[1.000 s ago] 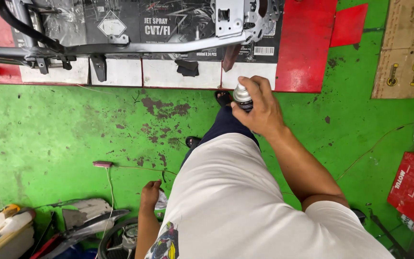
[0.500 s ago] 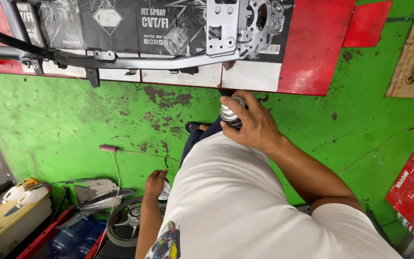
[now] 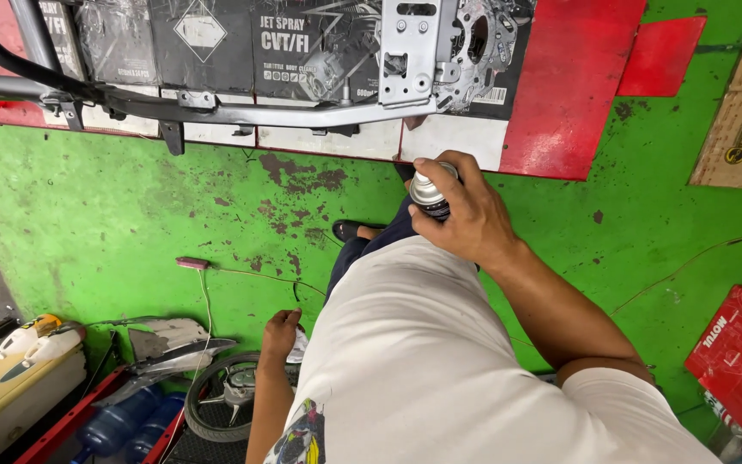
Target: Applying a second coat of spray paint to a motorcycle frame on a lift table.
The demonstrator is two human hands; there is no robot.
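Grasped in the right hand, a small cylindrical spray can with a silvery metal top stands roughly upright, the index finger curled over its head and the remaining fingers wrapped round its dark body; the can is held out in front of the white shirt, just short of the frame ahead. Left hand: hanging low beside the hip, fingers loosely closed on what looks like a pale rag, though the hold is too small to confirm. Near left, a spoked wheel, a grey plastic fairing panel and blue water bottles crowd the ground. Green floor: painted, scuffed, flaking to dark patches. Far, a grey tubular motorcycle frame with a drilled flat bracket rests on red panels and printed cardboard. Risks, as judgement: a finger pressing with the nozzle misaligned could send spray past the tubing onto cardboard or floor; mist could also drift back onto the hand and shirt.
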